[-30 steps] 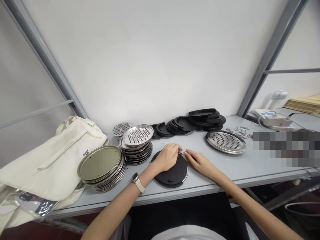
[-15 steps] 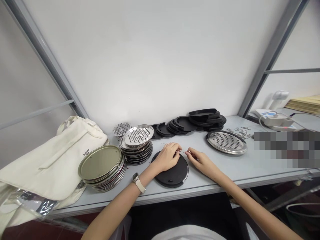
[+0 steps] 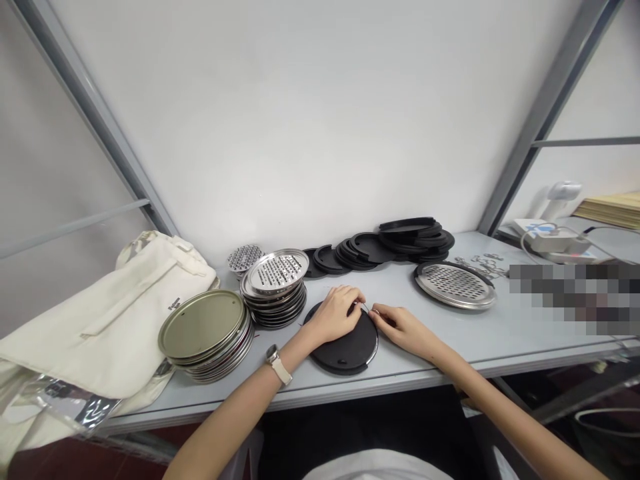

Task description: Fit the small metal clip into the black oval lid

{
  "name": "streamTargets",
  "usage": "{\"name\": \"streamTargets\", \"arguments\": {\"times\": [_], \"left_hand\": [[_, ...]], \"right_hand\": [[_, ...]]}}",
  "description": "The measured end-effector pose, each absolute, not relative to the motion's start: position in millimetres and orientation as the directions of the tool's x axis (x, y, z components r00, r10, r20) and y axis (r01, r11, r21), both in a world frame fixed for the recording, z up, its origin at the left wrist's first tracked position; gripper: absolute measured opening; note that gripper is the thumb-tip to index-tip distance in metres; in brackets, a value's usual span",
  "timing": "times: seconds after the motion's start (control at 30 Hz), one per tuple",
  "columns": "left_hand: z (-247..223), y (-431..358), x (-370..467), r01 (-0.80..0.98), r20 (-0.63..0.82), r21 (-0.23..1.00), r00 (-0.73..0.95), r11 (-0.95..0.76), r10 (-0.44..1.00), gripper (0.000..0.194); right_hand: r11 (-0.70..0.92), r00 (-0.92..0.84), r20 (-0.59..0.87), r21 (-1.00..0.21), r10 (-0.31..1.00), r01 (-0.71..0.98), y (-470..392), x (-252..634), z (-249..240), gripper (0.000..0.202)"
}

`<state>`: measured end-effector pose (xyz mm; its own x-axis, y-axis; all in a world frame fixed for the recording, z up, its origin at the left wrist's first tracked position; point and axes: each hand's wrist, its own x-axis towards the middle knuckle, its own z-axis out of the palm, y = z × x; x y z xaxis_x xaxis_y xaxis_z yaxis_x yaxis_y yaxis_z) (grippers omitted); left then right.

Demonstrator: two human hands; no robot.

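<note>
A black round plate (image 3: 345, 350) lies on the table in front of me, a thin shiny rim showing at its right side. Over its far part rests my left hand (image 3: 341, 313), fingers curled and closed at the far right edge. Between both hands a short thin wire (image 3: 367, 308) is visible. My right hand (image 3: 399, 325) is closed in a pinch on the wire's right end, just right of the plate. Whether the left fingers grip the wire or the plate's edge is hidden.
Left stand a stack of metal discs topped by an olive one (image 3: 203, 327), stacked round graters (image 3: 279, 272) and a cream bag (image 3: 125, 300). Behind are black round holders (image 3: 373, 247). To the right lie a grater in a black holder (image 3: 455, 285) and small metal pieces (image 3: 483, 263).
My right hand has shifted slightly left and down, nearer the plate's edge. The wire now slants more steeply between the hands. My left hand stays in place.
</note>
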<state>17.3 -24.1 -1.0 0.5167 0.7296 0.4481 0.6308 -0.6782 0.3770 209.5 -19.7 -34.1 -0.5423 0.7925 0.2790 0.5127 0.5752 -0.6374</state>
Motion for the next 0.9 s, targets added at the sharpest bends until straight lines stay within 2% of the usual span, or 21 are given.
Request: {"name": "streamTargets", "arguments": {"times": [0.1, 0.27, 0.9], "left_hand": [[-1.4, -25.4, 17.9, 0.64, 0.452, 0.344, 0.529, -0.687, 0.719, 0.01], [-0.1, -26.8, 18.1, 0.655, 0.42, 0.31, 0.556, -0.689, 0.717, 0.019], [2.3, -27.6, 18.1, 0.564, 0.425, 0.37, 0.604, -0.739, 0.674, 0.018]], "right_hand": [[0.578, -0.547, 0.275, -0.63, 0.791, 0.518, -19.3, 210.2, -35.3, 0.034], [0.578, -0.544, 0.278, -0.627, 0.792, 0.522, -19.6, 210.0, -34.7, 0.035], [0.565, -0.547, 0.278, -0.679, 0.789, 0.47, -23.4, 208.2, -27.6, 0.031]]}}
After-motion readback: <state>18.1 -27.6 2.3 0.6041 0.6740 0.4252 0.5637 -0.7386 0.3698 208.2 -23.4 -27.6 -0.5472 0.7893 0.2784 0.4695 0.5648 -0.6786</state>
